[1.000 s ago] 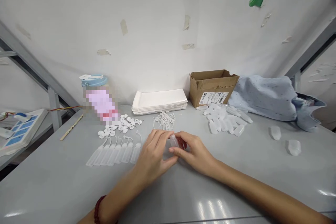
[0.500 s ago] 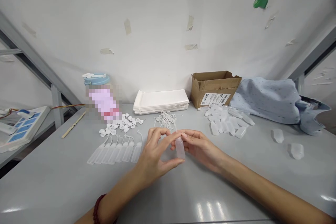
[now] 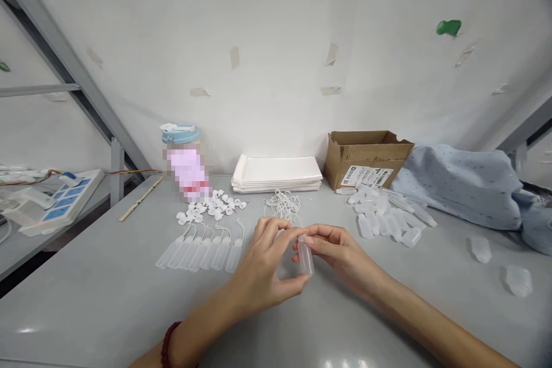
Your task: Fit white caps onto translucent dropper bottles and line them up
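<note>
A small translucent plastic bottle (image 3: 306, 257) is held nearly upright, slightly tilted, between both hands. My left hand (image 3: 269, 261) grips it lengthwise, thumb under the base and index finger at the top. Closed around its neck are the fingertips of my right hand (image 3: 338, 250); they partly hide the neck. Just behind the hands lies a heap of white cords (image 3: 282, 204), and one strand runs down toward the bottle's top. Left of my left hand, several similar bottles (image 3: 200, 253) with cords at their tops lie in a row.
White caps (image 3: 211, 207) are scattered before a blue-lidded container (image 3: 187, 169). A stack of white envelopes (image 3: 278, 173) and a cardboard box (image 3: 366, 161) stand along the wall. Loose translucent bottles (image 3: 388, 218) pile up at right, near blue cloth (image 3: 470, 184). A wooden stick (image 3: 140, 198) lies at left.
The camera view has shifted, so everything sits further right and a little lower in the picture. Both hands keep nearly the same hold on the bottle.
</note>
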Action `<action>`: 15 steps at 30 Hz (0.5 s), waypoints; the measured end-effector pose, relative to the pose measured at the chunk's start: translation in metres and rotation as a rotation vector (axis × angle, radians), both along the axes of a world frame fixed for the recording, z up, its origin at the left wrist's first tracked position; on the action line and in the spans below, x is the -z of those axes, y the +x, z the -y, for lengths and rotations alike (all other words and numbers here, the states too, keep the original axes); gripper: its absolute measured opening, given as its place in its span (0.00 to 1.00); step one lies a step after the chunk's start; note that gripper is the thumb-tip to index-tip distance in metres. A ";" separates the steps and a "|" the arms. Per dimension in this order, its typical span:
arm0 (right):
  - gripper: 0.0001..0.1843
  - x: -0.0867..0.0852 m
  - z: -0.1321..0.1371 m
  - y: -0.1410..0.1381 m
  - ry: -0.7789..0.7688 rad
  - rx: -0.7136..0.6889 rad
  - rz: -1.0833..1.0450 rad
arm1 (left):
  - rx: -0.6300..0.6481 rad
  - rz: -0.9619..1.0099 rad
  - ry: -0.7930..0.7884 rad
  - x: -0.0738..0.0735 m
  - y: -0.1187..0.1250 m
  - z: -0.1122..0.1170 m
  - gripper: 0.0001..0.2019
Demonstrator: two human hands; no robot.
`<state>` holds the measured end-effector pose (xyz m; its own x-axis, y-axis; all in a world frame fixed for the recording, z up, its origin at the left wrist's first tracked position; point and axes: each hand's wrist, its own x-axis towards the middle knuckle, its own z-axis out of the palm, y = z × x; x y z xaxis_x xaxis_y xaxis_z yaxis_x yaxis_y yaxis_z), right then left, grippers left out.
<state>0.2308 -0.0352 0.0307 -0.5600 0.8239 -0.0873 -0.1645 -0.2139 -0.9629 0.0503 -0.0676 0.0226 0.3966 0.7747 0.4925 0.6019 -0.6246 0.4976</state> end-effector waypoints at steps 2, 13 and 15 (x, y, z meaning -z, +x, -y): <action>0.14 0.002 0.001 -0.003 0.013 0.063 0.053 | -0.005 -0.049 -0.040 0.000 -0.002 0.000 0.27; 0.15 0.006 0.001 -0.037 0.073 0.075 0.246 | -0.139 -0.292 -0.040 -0.010 -0.031 0.015 0.23; 0.13 0.007 -0.005 -0.046 0.105 -0.007 0.257 | -0.138 -0.328 -0.065 -0.013 -0.045 0.014 0.24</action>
